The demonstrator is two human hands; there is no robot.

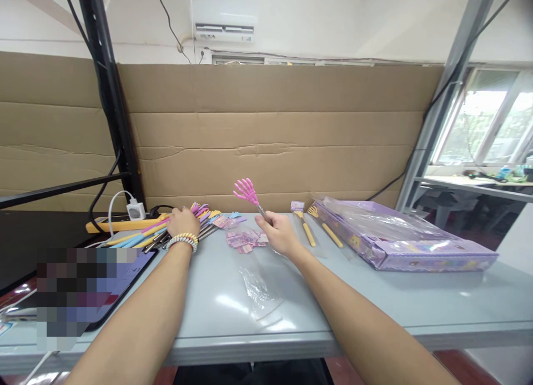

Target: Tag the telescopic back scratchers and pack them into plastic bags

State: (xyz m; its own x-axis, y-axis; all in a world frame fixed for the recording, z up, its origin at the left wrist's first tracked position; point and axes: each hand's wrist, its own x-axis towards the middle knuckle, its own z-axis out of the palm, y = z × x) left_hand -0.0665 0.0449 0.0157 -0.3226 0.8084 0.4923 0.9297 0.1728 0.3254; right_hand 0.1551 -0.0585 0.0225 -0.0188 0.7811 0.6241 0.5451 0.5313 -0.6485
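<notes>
The pink scratcher (245, 190) tilts up from the right hand (278, 233), fingers closed round its lower part, beyond a clear plastic wrapper (255, 288) on the table (216, 324). Small pink cards (246, 240) lie past the wrapper, and the left hand (183, 223) rests on a pile of scratchers (206, 230), its grip impossible to tell. Cardboard (283, 124) stands behind.

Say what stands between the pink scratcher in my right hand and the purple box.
A tagged yellow scratcher and, beside the purple box, a second yellow scratcher lie on the table in between. The right hand holds the pink scratcher raised.
</notes>
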